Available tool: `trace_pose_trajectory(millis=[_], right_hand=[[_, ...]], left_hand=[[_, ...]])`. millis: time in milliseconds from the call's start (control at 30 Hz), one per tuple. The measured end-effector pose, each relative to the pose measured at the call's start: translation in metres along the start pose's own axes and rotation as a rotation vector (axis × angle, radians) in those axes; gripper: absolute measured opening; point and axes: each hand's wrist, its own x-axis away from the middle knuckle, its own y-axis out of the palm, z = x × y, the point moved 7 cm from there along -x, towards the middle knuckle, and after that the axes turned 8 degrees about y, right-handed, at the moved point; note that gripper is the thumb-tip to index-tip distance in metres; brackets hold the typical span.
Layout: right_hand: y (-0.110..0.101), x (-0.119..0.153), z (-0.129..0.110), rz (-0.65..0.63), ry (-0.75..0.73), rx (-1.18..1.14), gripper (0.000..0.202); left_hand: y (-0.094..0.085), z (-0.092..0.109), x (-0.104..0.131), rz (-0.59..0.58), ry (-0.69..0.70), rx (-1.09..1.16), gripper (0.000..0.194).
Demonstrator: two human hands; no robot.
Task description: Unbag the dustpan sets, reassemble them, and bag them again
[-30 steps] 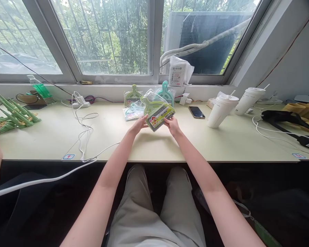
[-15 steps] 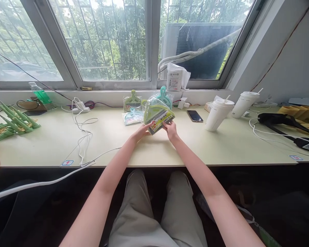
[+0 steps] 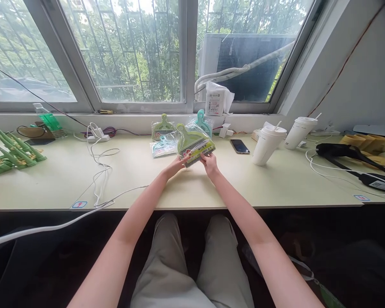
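Both hands, left hand (image 3: 175, 164) and right hand (image 3: 209, 161), have fingers closed on a packaged green dustpan set (image 3: 195, 143), lifted just above the tabletop (image 3: 67, 175). Its wrapper looks unopened (three similar packs (image 3: 165, 137) lie behind, untouched), so most handling seems left.

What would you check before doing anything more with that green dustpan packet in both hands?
1. Left hand grips the clear plastic packet with the lime green mini dustpan: ok.
2. Right hand grips its other lower corner: ok.
3. Packet held clear of the pale desk: ok.
4. Whether the packet is sealed or opened: cannot tell.
5. White lidded cup with straw and black phone stand apart from the hands: ok.
6. White cable lies away from the left arm: ok.
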Motion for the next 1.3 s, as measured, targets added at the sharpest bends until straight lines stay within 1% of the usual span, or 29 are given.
trace_pose_trajectory(millis=[67, 133, 167, 233, 367, 433, 467, 500, 567, 600, 633, 733, 800, 900, 967, 1000, 1100, 1167, 1233, 1300], right_hand=[[0.003, 0.001, 0.002, -0.030, 0.016, -0.001, 0.034], [0.003, 0.002, 0.003, -0.045, 0.028, 0.009, 0.035], [0.003, 0.003, 0.003, -0.043, 0.028, 0.015, 0.035], [0.000, 0.003, 0.002, -0.029, 0.022, 0.025, 0.034], [-0.007, 0.000, 0.000, 0.020, 0.002, 0.041, 0.032], [-0.007, -0.001, 0.000, 0.026, -0.014, 0.053, 0.032], [-0.006, -0.001, 0.000, 0.023, -0.019, 0.055, 0.032], [-0.005, -0.001, 0.001, 0.020, -0.020, 0.053, 0.033], [-0.003, -0.001, 0.003, 0.013, -0.001, 0.045, 0.034], [-0.001, -0.001, 0.004, 0.009, 0.014, 0.043, 0.034], [0.000, -0.001, 0.005, 0.002, 0.027, 0.043, 0.034], [0.002, 0.000, 0.005, -0.022, 0.056, 0.064, 0.030], [0.000, -0.001, 0.004, -0.025, 0.081, 0.077, 0.023], [-0.012, -0.005, -0.001, 0.057, 0.088, 0.056, 0.014], [-0.022, -0.009, -0.004, 0.139, 0.062, 0.037, 0.012], [-0.026, -0.010, -0.005, 0.160, 0.048, 0.038, 0.012], [-0.032, -0.014, -0.007, 0.185, 0.005, 0.062, 0.024], [-0.037, -0.014, -0.007, 0.235, -0.011, 0.080, 0.033], [-0.040, -0.013, -0.009, 0.289, -0.029, 0.095, 0.038], [-0.040, -0.011, -0.012, 0.288, -0.057, 0.103, 0.041]], left_hand=[[-0.004, 0.004, -0.001, 0.072, 0.042, 0.008, 0.062], [-0.007, 0.005, 0.001, 0.115, 0.028, -0.019, 0.063], [-0.006, 0.005, 0.002, 0.110, 0.007, -0.034, 0.064], [0.000, 0.005, 0.005, 0.048, -0.037, -0.042, 0.065], [0.015, 0.003, 0.008, -0.122, -0.108, -0.012, 0.066], [0.017, 0.001, 0.007, -0.148, -0.110, 0.033, 0.067], [0.014, 0.001, 0.006, -0.123, -0.092, 0.057, 0.066], [0.008, 0.002, 0.004, -0.070, -0.062, 0.075, 0.064], [-0.006, 0.003, 0.000, 0.076, 0.012, 0.071, 0.060], [-0.013, 0.004, 0.000, 0.132, 0.039, 0.052, 0.060], [-0.017, 0.004, -0.001, 0.163, 0.056, 0.032, 0.061], [-0.021, 0.003, -0.002, 0.169, 0.068, 0.003, 0.067], [-0.022, 0.002, -0.003, 0.163, 0.071, -0.005, 0.074], [-0.024, -0.001, -0.003, 0.164, 0.063, -0.027, 0.082], [-0.023, -0.004, -0.004, 0.143, 0.050, -0.031, 0.085], [-0.022, -0.005, -0.003, 0.130, 0.043, -0.031, 0.086], [-0.020, -0.005, -0.003, 0.090, 0.029, -0.028, 0.087], [-0.017, -0.005, -0.002, 0.056, 0.021, -0.018, 0.089], [-0.014, -0.006, -0.002, 0.033, 0.017, 0.003, 0.090], [-0.013, -0.007, -0.002, 0.035, 0.020, 0.029, 0.089]])
